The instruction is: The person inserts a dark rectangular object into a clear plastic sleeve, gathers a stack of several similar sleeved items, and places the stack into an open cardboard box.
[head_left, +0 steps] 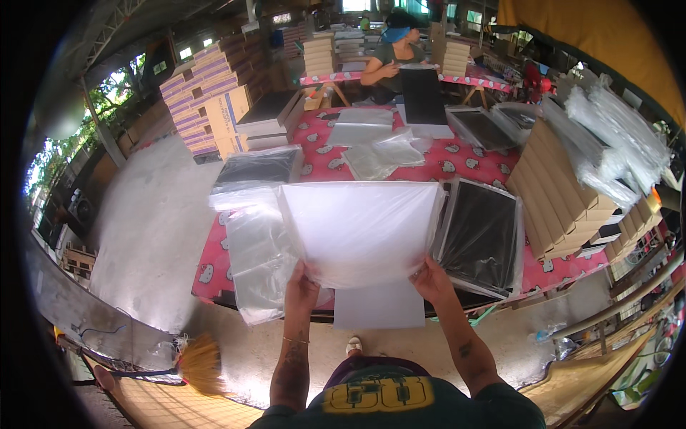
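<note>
In front of me a wide white board (361, 229) sits inside a clear plastic bag whose loose edges stick out past its sides. My left hand (303, 287) is closed on the bag's near left corner, and my right hand (430, 280) pinches its near right corner. Under it, a white sheet (379, 307) juts over the table's front edge. Flat clear plastic bags (259, 250) lie beside my left hand. To the right of my right hand rests a stack of black panels (480, 232) in clear plastic.
A pink patterned cloth (314, 143) covers the table. Bagged black panels (257, 166) and loose bags (382, 154) lie farther back. Brown cartons (554, 193) with plastic rolls (614, 132) stand right; stacked boxes (204, 100) left. A co-worker (400, 61) handles a black panel (423, 96). A broom (200, 365) lies lower left.
</note>
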Tool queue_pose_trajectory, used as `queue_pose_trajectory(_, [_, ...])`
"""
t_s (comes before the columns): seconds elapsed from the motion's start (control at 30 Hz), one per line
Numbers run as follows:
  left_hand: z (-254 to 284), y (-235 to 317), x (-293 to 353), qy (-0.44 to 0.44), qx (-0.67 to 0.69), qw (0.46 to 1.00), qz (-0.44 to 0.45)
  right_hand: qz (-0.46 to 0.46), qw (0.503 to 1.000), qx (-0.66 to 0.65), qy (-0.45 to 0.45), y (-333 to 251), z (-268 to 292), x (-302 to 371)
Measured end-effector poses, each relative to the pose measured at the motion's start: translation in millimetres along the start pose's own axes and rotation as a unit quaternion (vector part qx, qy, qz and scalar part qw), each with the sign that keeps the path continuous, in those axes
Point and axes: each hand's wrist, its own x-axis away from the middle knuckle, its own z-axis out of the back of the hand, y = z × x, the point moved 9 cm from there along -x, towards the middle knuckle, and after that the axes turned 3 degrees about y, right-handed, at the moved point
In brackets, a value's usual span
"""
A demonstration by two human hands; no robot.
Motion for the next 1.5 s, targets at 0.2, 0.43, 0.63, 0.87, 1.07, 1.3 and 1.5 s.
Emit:
queue_pose_trajectory(0.2, [75,-9,13,0.084,-0.383,0.920,-0.004,-0.019,0.994,0.101,0.048,32,89,-24])
queue_pose_trajectory(0.43, [-66,3,-29,-0.064,-0.470,0.872,-0.121,0.015,0.988,0.149,0.042,24,65,-25])
queue_pose_trajectory(0.63, [-133,19,-13,-0.080,-0.312,0.926,-0.195,0.135,0.984,0.113,-0.005,-34,56,11])
queue_pose_trajectory(0.87, [-171,-20,-8,-0.098,-0.329,0.924,-0.170,0.115,0.992,0.034,-0.035,-24,-46,58])
queue_pose_trajectory(1.07, [-148,-100,21,-0.122,-0.580,0.804,-0.040,0.244,0.969,-0.026,-0.023,-64,-42,45])
queue_pose_trajectory(1.3, [-58,-89,43,-0.167,-0.622,0.762,-0.057,0.308,0.944,-0.092,0.069,-87,29,40])
queue_pose_trajectory(1.5, [7,40,22,0.010,-0.883,0.368,-0.291,0.311,0.929,0.039,0.195,-119,105,59])
